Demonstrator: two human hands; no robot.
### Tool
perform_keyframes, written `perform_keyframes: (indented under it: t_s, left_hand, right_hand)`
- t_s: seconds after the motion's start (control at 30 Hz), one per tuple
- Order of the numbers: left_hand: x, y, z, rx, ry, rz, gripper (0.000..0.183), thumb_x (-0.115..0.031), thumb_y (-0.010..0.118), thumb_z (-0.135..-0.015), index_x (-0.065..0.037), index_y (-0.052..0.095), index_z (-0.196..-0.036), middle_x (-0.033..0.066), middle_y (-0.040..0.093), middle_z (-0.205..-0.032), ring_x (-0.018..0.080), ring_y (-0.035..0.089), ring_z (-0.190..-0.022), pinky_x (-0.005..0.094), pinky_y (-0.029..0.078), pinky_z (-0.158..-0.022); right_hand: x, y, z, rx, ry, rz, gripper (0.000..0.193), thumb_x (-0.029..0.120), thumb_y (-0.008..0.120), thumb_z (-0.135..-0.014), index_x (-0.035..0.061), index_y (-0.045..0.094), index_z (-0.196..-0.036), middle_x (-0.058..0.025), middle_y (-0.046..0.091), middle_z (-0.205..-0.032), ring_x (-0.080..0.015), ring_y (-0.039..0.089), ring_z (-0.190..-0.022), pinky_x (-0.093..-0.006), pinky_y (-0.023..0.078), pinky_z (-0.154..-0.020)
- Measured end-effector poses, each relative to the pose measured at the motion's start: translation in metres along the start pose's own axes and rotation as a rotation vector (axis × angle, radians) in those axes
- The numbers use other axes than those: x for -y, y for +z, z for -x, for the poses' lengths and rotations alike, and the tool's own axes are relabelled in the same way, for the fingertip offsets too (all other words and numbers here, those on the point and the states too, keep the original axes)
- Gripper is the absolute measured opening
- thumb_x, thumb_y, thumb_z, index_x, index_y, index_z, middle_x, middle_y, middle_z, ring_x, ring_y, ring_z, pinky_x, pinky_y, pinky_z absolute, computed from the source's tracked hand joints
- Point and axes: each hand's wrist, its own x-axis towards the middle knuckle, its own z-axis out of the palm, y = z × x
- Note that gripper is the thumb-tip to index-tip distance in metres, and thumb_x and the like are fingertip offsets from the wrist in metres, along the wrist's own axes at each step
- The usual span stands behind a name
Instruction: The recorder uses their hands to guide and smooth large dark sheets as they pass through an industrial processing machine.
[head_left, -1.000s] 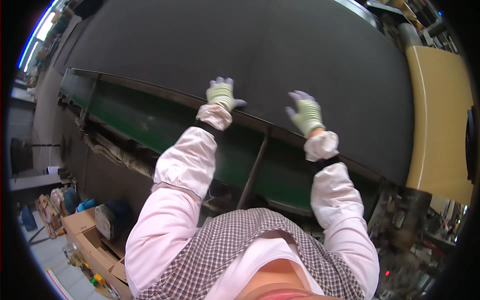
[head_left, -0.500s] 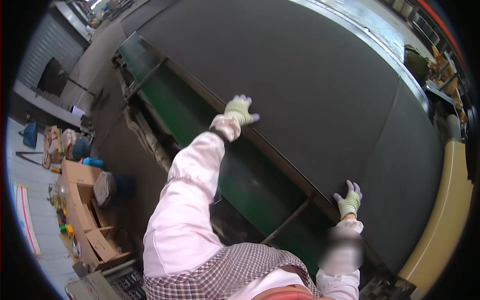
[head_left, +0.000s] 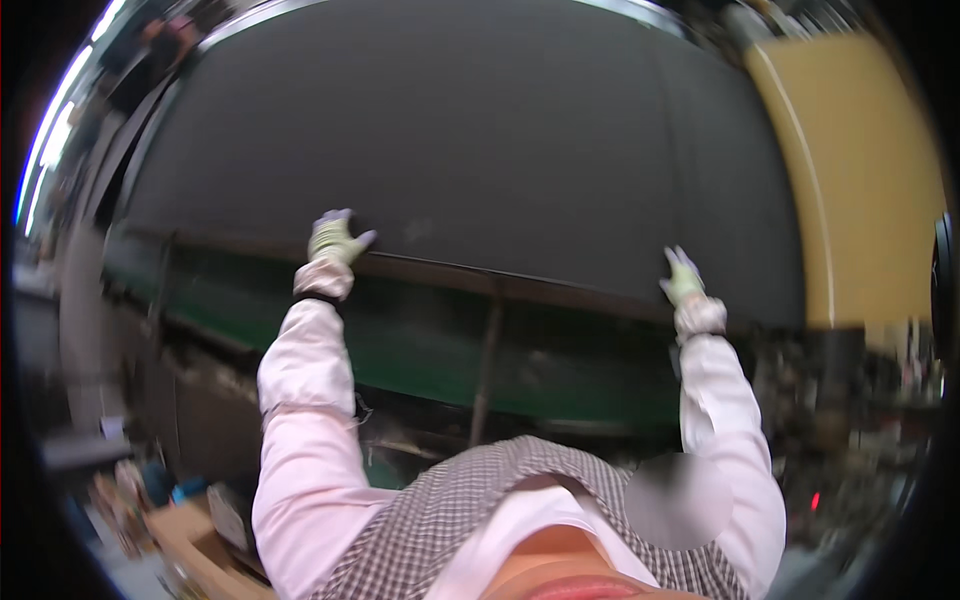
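Your left hand [head_left: 335,240]: gloved, fingers spread, flat on near edge of dark sheet [head_left: 480,150] | dark sheet: covers bench, green frame [head_left: 420,340] just below its edge | your right hand [head_left: 682,280]: gloved, fingers open, resting on same edge, well apart from left.

Factory floor: wide dark fabric machine [head_left: 480,140]

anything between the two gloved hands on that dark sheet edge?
Head view: between the left hand and right hand the dark sheet is bare; only its near edge runs there, with the green machine frame below.
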Motion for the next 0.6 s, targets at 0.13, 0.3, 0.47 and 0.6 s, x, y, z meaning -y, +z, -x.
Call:
perform_keyframes:
  t_s: [0.13, 0.3, 0.47, 0.6]
  left_hand:
    - [-0.058, 0.001, 0.011, 0.043, 0.031, -0.004, 0.064, -0.047, 0.074, -0.073, -0.01, 0.056, -0.121, 0.014, 0.054, -0.122, 0.0357, 0.05, -0.115, 0.0451, 0.045, -0.097]
    - [-0.131, 0.015, 0.025, 0.233, 0.065, -0.105, 0.069, -0.054, 0.072, -0.073, -0.009, 0.055, -0.123, 0.0153, 0.053, -0.125, 0.0363, 0.05, -0.115, 0.0449, 0.045, -0.097]
    - [-0.197, 0.016, 0.056, 0.22, 0.091, -0.088, 0.071, -0.059, 0.068, -0.075, -0.008, 0.057, -0.123, 0.0162, 0.054, -0.125, 0.0363, 0.05, -0.117, 0.0439, 0.044, -0.098]
    - [-0.276, 0.04, 0.06, 0.291, 0.21, -0.063, 0.073, -0.061, 0.066, -0.075, -0.007, 0.057, -0.123, 0.0173, 0.055, -0.123, 0.0381, 0.051, -0.114, 0.0448, 0.045, -0.097]
  right_hand:
    - [-0.062, 0.001, -0.006, -0.038, 0.107, 0.091, 0.076, 0.012, 0.07, -0.078, 0.0185, 0.035, -0.145, -0.0144, 0.03, -0.152, -0.0325, 0.032, -0.138, -0.0403, 0.032, -0.112]
    - [-0.117, -0.009, 0.006, 0.09, 0.352, 0.016, 0.076, 0.001, 0.063, -0.081, 0.0234, 0.032, -0.146, -0.0087, 0.023, -0.156, -0.0269, 0.024, -0.143, -0.0378, 0.024, -0.117]
    - [-0.156, -0.028, 0.027, 0.1, 0.405, 0.027, 0.048, 0.032, 0.032, -0.099, 0.0221, 0.031, -0.146, -0.0058, 0.019, -0.158, -0.0214, 0.016, -0.146, -0.0374, 0.015, -0.119]
    - [-0.263, -0.008, 0.027, -0.091, 0.456, 0.068, 0.045, 0.025, 0.043, -0.094, 0.0214, 0.042, -0.139, -0.0119, 0.036, -0.149, -0.03, 0.034, -0.137, -0.0461, 0.03, -0.112]
